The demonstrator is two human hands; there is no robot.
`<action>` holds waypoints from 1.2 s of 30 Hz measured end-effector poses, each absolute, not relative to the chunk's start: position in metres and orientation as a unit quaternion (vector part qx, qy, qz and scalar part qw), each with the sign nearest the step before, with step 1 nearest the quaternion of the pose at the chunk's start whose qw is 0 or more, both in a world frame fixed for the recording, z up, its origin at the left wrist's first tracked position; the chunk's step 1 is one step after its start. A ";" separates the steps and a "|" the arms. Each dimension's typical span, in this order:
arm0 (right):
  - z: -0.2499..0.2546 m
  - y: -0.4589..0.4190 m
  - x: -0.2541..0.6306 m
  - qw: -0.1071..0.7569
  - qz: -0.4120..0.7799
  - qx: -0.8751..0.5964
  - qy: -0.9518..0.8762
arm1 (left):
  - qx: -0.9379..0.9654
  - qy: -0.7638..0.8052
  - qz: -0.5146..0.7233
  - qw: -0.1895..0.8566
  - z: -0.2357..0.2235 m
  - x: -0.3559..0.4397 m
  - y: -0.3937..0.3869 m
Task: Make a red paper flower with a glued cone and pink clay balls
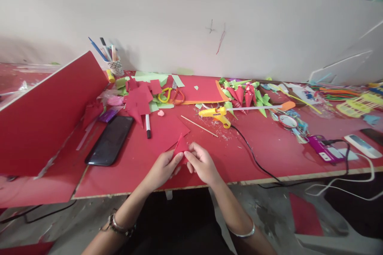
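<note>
A small folded piece of red paper (181,145) is pinched between my two hands, just above the front of the red table. My left hand (165,166) grips its left side, thumb on top. On the right side, my right hand (202,163) holds it with thumb and curled fingers. Beyond the hands lie a flat red paper sheet (170,129) and a thin wooden stick (199,126). A yellow glue gun (216,115) rests behind the stick, its black cord running off to the right.
A black phone (110,141) and a marker (148,126) lie left. Scissors (176,96), red paper squares (139,99) and folded red and green paper cones (243,93) are at the back. A red divider (54,115) stands left; a purple power strip (324,149) is right.
</note>
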State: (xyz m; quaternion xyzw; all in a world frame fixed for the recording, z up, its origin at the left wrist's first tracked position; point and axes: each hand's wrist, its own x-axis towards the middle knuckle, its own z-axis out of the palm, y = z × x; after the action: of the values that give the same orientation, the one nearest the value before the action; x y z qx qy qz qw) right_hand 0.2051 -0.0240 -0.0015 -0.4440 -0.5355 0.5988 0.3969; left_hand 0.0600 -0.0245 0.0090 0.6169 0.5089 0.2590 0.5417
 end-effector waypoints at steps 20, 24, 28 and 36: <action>0.002 -0.028 0.210 0.369 0.552 -0.422 -0.617 | 0.571 0.462 0.254 0.629 0.018 0.059 -0.023; 0.003 -0.030 0.208 0.380 0.506 -0.429 -0.645 | 0.564 0.450 0.248 0.647 0.017 0.058 -0.022; 0.000 -0.029 0.206 0.420 0.467 -0.469 -0.621 | 0.599 0.444 0.250 0.618 0.016 0.059 -0.022; 0.001 -0.028 0.206 0.384 0.519 -0.424 -0.636 | 0.618 0.445 0.186 0.620 0.014 0.051 -0.024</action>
State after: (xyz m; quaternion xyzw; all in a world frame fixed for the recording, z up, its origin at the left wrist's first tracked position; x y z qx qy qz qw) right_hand 0.2056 -0.0276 0.0007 -0.4235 -0.6360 0.5185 0.3837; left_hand 0.0514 -0.0239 0.0145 0.6183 0.4453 0.1859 0.6203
